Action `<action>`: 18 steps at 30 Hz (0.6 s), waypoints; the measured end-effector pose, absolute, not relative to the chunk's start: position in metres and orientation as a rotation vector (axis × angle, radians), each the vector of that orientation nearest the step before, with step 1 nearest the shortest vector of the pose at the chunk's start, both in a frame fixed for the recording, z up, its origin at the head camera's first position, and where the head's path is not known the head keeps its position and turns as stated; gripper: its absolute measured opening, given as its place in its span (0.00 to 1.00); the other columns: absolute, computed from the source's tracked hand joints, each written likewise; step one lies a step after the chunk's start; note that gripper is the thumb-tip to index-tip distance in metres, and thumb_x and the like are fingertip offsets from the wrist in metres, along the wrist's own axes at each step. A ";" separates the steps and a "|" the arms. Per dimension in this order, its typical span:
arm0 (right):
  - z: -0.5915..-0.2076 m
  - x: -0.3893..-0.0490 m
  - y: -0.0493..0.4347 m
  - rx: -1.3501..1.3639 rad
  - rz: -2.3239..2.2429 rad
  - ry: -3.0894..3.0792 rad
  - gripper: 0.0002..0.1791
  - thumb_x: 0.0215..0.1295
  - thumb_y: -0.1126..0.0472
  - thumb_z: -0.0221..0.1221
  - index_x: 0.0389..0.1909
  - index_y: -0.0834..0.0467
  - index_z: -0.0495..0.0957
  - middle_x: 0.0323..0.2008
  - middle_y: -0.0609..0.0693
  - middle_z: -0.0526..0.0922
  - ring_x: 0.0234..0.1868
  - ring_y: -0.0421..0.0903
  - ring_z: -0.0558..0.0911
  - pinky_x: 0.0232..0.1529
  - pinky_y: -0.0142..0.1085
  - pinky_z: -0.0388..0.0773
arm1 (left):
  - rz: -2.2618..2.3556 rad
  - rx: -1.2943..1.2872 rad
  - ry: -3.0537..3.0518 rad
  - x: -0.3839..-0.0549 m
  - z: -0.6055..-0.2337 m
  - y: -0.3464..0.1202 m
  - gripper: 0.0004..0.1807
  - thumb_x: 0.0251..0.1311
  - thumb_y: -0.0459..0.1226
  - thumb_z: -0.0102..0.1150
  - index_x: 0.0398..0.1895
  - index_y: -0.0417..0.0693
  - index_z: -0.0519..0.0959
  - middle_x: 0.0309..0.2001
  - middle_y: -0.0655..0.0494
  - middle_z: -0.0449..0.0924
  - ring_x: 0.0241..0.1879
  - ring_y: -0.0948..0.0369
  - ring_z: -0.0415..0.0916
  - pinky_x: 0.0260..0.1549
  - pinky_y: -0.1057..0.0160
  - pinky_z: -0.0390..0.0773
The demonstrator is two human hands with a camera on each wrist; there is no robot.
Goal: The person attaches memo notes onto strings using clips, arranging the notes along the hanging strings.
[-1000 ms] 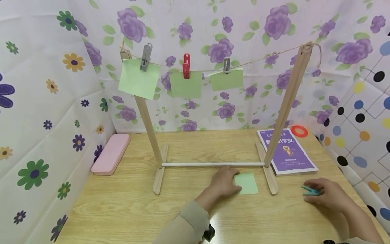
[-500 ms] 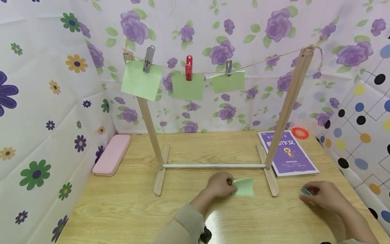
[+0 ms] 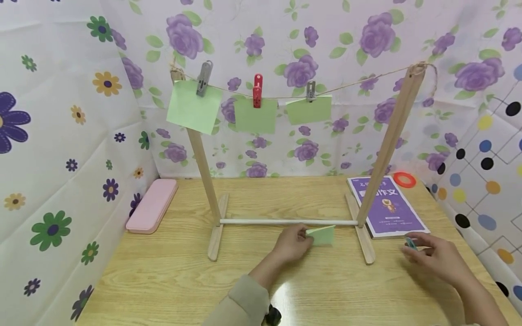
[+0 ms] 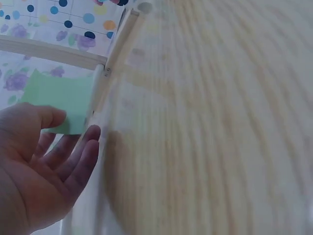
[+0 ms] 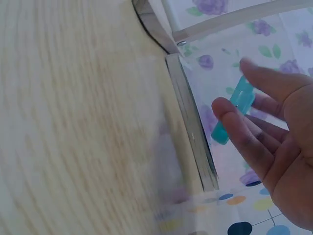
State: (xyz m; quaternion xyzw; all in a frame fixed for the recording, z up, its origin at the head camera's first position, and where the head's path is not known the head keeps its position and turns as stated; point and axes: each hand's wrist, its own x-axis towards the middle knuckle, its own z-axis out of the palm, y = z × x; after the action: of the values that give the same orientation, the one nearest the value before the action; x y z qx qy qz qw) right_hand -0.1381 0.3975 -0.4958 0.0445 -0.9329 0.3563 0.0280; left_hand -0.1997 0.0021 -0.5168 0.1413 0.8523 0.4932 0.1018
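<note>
My left hand (image 3: 292, 244) pinches a light green paper note (image 3: 322, 236) by its left edge, thumb on one face, just in front of the stand's white crossbar (image 3: 285, 222). The left wrist view shows the same note (image 4: 61, 98) held up off the wood. At the right, my right hand (image 3: 438, 256) holds a small teal clothespin (image 3: 410, 243) between thumb and fingers, near the front of the purple book. Up close in the right wrist view, the clothespin (image 5: 234, 110) lies slantwise among the fingers.
A twine line (image 3: 350, 84) joins two wooden posts. From it hang three green notes (image 3: 255, 118) under a grey clip (image 3: 204, 78), a red clip (image 3: 257, 90) and another grey clip (image 3: 311, 91). Around stand a pink case (image 3: 152, 206), a purple book (image 3: 391, 210) and a red ring (image 3: 404, 179).
My left hand has picked the green note up off the table and moved it slightly left and up. The clothespin has turned within my right hand's fingers.
</note>
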 end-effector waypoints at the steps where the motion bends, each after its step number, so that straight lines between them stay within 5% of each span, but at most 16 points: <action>1: -0.494 -0.138 0.396 0.146 1.119 -2.858 0.26 0.67 0.54 0.68 0.57 0.68 0.78 0.41 0.62 0.86 0.28 0.39 0.87 0.25 0.34 0.86 | 1.490 0.416 2.506 -0.199 -0.515 0.002 0.11 0.68 0.40 0.61 0.50 0.48 0.81 0.44 0.58 0.83 0.40 0.64 0.82 0.39 0.65 0.83; 6: -0.483 -0.137 0.391 0.211 1.050 -2.770 0.20 0.65 0.58 0.69 0.54 0.64 0.82 0.25 0.49 0.84 0.19 0.39 0.80 0.15 0.32 0.78 | 1.721 0.397 2.373 -0.198 -0.501 0.004 0.08 0.72 0.37 0.58 0.50 0.49 0.79 0.44 0.59 0.82 0.37 0.58 0.86 0.34 0.64 0.86; 12: -0.462 -0.137 0.381 0.383 1.113 -2.585 0.17 0.60 0.70 0.70 0.50 0.67 0.83 0.30 0.45 0.85 0.22 0.40 0.83 0.21 0.28 0.82 | 2.001 0.382 2.176 -0.197 -0.483 0.010 0.08 0.73 0.35 0.58 0.52 0.46 0.79 0.42 0.56 0.80 0.35 0.51 0.87 0.35 0.51 0.90; 18: -0.436 -0.138 0.369 0.451 1.254 -2.469 0.17 0.58 0.77 0.68 0.49 0.69 0.81 0.32 0.49 0.86 0.29 0.36 0.84 0.27 0.26 0.85 | 2.143 0.303 2.118 -0.199 -0.461 0.016 0.09 0.67 0.35 0.65 0.47 0.42 0.82 0.38 0.55 0.85 0.37 0.58 0.86 0.41 0.64 0.88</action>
State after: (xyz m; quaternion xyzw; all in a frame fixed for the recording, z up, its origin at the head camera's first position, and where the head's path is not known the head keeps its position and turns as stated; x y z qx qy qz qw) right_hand -0.1383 0.3693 -0.4363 0.1585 -0.8677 0.4406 0.1672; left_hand -0.1992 0.0165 -0.4614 0.0998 0.6983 0.7065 0.0568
